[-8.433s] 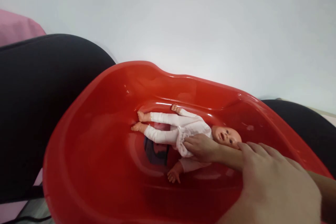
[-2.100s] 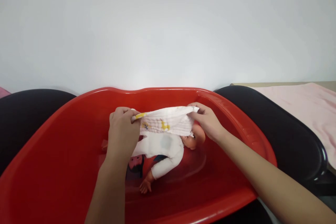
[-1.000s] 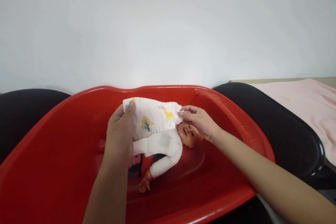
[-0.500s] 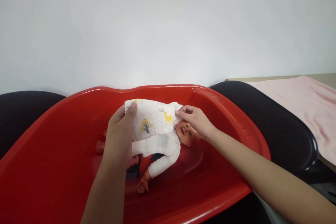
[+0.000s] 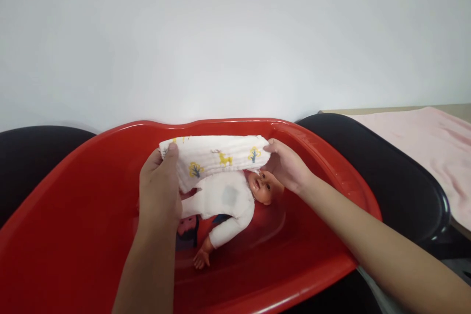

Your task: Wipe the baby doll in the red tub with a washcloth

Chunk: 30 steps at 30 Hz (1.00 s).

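A baby doll (image 5: pixel 228 201) in a white suit lies on its back in a red plastic tub (image 5: pixel 91 216), head to the right. Above its chest I hold a folded white cloth (image 5: pixel 217 157) printed with small yellow and blue trees and animals. My left hand (image 5: pixel 160 191) grips the cloth's left end, thumb on top. My right hand (image 5: pixel 289 167) pinches its right end, just above the doll's head. The doll's legs are hidden behind my left hand.
A picture sticker (image 5: pixel 186 233) shows on the tub's floor under the doll. Black rounded cushions (image 5: pixel 386 167) flank the tub on both sides. A pink towel (image 5: pixel 423 137) lies on a surface at the right. A plain white wall rises behind.
The cloth has been drawn out wider between my hands. My left hand moved left and my right hand moved right and slightly up. The doll has not moved.
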Each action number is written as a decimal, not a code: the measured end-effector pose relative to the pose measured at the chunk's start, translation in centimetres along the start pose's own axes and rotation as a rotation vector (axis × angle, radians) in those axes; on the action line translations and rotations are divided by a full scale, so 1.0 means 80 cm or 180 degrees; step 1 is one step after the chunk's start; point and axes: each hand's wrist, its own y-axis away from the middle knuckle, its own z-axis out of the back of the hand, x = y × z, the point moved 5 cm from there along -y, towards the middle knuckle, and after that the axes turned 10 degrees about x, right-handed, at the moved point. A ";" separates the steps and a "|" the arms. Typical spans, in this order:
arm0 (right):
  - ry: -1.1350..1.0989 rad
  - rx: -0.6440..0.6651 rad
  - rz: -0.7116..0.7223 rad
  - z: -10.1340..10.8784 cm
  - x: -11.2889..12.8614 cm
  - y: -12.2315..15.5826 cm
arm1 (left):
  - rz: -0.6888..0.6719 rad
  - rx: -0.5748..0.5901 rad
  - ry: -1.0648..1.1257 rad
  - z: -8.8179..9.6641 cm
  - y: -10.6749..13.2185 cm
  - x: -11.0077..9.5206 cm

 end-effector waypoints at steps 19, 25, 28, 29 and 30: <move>0.0556 0.1124 -0.0796 -0.023 -0.008 0.012 | -0.0211 0.0420 -0.0456 -0.025 0.014 0.004; 0.0354 0.0785 -0.0842 -0.016 -0.017 0.010 | -0.0211 0.0367 -0.0429 -0.031 0.019 0.004; 0.0201 0.0422 -0.0849 -0.013 -0.026 0.008 | -0.0316 0.0361 -0.0641 -0.036 0.022 0.007; 0.0159 0.0365 -0.0792 -0.014 -0.028 0.007 | -0.0387 0.0401 -0.0793 -0.041 0.024 0.009; 0.0123 0.0373 -0.0717 -0.017 -0.029 0.007 | -0.0457 0.0481 -0.0940 -0.047 0.027 0.011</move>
